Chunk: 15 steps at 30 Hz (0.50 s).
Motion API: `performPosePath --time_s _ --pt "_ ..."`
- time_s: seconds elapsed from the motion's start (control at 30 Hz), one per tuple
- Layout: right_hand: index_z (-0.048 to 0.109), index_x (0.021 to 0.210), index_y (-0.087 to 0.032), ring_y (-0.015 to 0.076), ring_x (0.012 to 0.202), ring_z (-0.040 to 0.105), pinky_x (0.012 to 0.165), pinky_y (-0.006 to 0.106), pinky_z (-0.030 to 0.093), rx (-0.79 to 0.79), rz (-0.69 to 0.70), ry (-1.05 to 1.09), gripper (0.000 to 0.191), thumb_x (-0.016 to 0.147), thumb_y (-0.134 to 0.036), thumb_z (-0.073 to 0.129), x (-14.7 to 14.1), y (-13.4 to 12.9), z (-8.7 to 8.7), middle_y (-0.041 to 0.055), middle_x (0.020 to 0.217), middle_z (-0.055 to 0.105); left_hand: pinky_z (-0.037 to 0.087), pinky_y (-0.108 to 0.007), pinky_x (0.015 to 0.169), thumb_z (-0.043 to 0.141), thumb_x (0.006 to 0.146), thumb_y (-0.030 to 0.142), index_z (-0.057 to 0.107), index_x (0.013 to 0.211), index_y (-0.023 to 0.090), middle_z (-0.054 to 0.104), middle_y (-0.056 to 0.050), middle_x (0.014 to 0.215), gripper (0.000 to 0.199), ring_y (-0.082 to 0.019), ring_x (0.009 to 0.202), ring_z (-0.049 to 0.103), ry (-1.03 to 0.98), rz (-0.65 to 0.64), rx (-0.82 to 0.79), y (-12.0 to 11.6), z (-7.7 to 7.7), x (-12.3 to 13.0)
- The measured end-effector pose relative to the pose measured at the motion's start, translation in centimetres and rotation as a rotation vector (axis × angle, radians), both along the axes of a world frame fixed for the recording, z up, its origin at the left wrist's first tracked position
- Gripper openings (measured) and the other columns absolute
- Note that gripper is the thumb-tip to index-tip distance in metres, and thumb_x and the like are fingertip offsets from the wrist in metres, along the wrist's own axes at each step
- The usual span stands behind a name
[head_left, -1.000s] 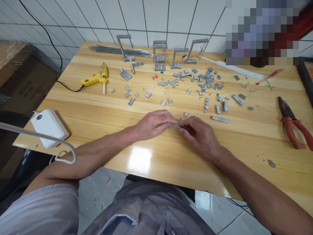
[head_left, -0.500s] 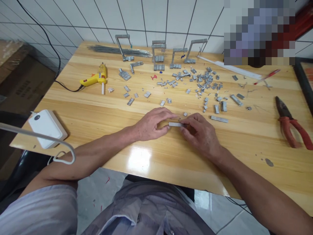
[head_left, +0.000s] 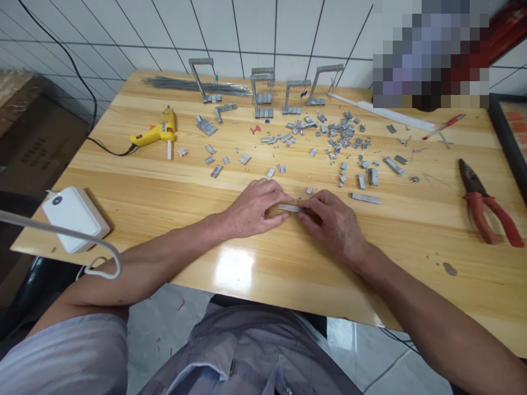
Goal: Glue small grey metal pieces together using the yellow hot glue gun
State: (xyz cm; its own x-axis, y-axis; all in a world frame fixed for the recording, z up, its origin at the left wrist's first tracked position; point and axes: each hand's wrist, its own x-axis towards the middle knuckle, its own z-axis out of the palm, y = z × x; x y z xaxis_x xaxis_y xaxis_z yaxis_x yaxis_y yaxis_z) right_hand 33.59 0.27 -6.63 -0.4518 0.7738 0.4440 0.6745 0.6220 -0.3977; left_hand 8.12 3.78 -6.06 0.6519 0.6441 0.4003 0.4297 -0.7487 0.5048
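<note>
My right hand (head_left: 335, 227) pinches the right end of a short grey strip of staples (head_left: 289, 208) between thumb and fingers, just above or on the wooden table. My left hand (head_left: 261, 208) is around the strip's left end, thumb and index finger apart, with a visible gap to the metal. A small staple piece (head_left: 308, 191) lies just beyond the fingertips. To the right of my right hand lies another long staple strip (head_left: 365, 198).
Loose staple pieces (head_left: 343, 134) are scattered behind my hands. Several frames built of staples (head_left: 262, 96) stand near the wall. A yellow glue gun (head_left: 158, 133) and a white power bank (head_left: 76, 219) are at left, red-handled pliers (head_left: 480, 203) at right.
My left thumb and index finger now reach farther right along the strip. The whole view has shifted slightly; my right hand keeps its pinch.
</note>
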Motion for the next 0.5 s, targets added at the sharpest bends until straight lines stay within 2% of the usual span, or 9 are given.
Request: performPosePath --time_s 0.27,0.5 --pt "0.074 0.111 -0.021 0.0230 0.087 0.070 0.074 0.035 0.057 -0.022 0.026 -0.008 0.013 0.102 -0.021 0.065 -0.04 -0.01 -0.07 0.0086 0.097 0.074 0.054 -0.036 0.088 0.068 0.103 0.025 0.078 0.112 0.019 0.070 -0.006 0.099 0.014 -0.020 0.092 0.064 -0.012 -0.015 0.005 0.11 -0.11 -0.17" --pt "0.073 0.110 -0.023 0.0230 0.088 0.070 0.075 0.035 0.056 -0.070 -0.006 -0.007 0.011 0.103 -0.023 0.064 0.14 0.00 0.26 0.0085 0.098 0.074 0.055 -0.035 0.086 0.067 0.105 0.031 0.078 0.115 0.020 0.070 -0.006 0.098 0.018 -0.019 0.092 0.066 -0.047 -0.015 -0.057 0.19 0.05 -0.26"
